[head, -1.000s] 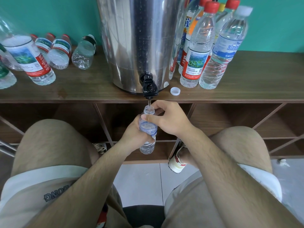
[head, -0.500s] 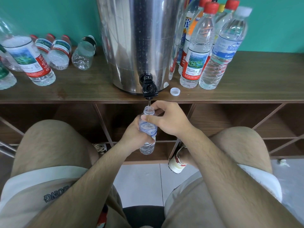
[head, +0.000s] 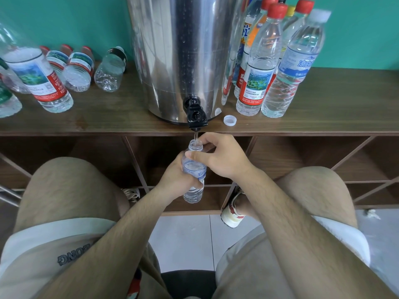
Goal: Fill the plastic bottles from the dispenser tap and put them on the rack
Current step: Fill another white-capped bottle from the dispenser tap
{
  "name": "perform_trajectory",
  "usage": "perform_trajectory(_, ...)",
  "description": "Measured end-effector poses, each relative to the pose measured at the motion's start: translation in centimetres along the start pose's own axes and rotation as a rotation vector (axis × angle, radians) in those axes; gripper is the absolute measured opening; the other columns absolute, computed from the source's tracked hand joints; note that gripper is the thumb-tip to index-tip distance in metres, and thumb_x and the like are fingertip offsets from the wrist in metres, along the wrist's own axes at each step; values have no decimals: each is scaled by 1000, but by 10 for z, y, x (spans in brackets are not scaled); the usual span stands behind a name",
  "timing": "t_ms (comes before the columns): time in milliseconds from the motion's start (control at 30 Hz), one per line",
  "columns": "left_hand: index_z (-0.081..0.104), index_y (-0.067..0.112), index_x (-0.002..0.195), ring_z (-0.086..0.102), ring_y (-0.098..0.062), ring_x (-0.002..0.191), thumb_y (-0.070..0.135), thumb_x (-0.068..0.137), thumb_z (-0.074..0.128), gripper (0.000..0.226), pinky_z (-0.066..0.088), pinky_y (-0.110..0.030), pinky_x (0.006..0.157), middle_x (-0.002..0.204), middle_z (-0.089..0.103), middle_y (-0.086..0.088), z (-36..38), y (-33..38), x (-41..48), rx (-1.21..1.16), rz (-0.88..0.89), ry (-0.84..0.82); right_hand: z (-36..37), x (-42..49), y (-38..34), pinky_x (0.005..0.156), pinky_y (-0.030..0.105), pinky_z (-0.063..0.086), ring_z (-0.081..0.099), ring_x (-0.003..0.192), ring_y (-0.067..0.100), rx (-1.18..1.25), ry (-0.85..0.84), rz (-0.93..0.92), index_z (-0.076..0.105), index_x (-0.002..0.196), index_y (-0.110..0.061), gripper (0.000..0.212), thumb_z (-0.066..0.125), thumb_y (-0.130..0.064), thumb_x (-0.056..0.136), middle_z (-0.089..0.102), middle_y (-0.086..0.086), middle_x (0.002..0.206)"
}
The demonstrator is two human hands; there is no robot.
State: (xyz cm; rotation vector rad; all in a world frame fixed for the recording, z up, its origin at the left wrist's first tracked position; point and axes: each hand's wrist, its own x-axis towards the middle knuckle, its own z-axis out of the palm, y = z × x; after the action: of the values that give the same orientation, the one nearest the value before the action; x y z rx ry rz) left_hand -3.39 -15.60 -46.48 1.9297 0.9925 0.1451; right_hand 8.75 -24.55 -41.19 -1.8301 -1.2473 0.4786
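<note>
- The small bottle (head: 193, 169) is upright in the air just in front of the front edge of the rack (head: 323, 119) top, with its open mouth directly under the black tap (head: 196, 115) of the steel dispenser (head: 183, 50)
- A thin stream of water runs from the tap into the mouth
- The left hand (head: 173, 179) grips the bottle round its labelled middle, with the fingers curled close around it
- The right hand (head: 223, 158) pinches the bottle at the shoulder, just below the neck, between thumb and fingers
- A loose white cap (head: 230, 120) lies near the front edge, just right of the tap
- Capped bottles (head: 257, 78) stand right of the dispenser; other bottles (head: 78, 71) lie towards the left end
</note>
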Motion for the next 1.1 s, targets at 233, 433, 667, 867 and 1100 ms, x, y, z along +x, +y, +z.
perform_trajectory(233,46,23,143,60,-20,120,9,69,94,89,51,-35,99,128,62,2,-4,4,-7,-30,-7,-12,0,0,1,85,47,59,71,88,10,-7,-1,-3,77,95,-22,23,84,-42,85,76,-11,91)
perform_trajectory(433,45,22,145,59,-22,125,5,71,92,89,51,-43,108,131,62,-1,-7,9,-14,-70,-24,-26,0,0,2,85,48,59,72,88,11,0,2,0,77,94,-22,23,84,-41,85,77,-10,91)
perform_trajectory(667,44,22,146,57,-23,128,2,72,90,90,49,-46,111,134,61,-2,-10,14,-20,-110,-39,-36,0,0,0,85,48,59,72,88,12,14,4,5,77,94,-20,22,85,-39,84,77,-9,91)
perform_trajectory(867,43,22,147,57,-23,129,1,72,90,90,48,-48,112,136,60,-2,-11,17,-23,-122,-55,-38,0,-1,0,84,48,59,73,87,13,28,4,8,78,95,-19,21,85,-36,85,77,-7,91)
perform_trajectory(1100,44,22,147,57,-24,130,-1,71,90,92,48,-50,111,136,61,-2,-11,19,-25,-131,-56,-36,-1,0,2,86,45,61,73,91,8,19,-16,12,81,105,-21,25,82,-40,87,78,-12,97)
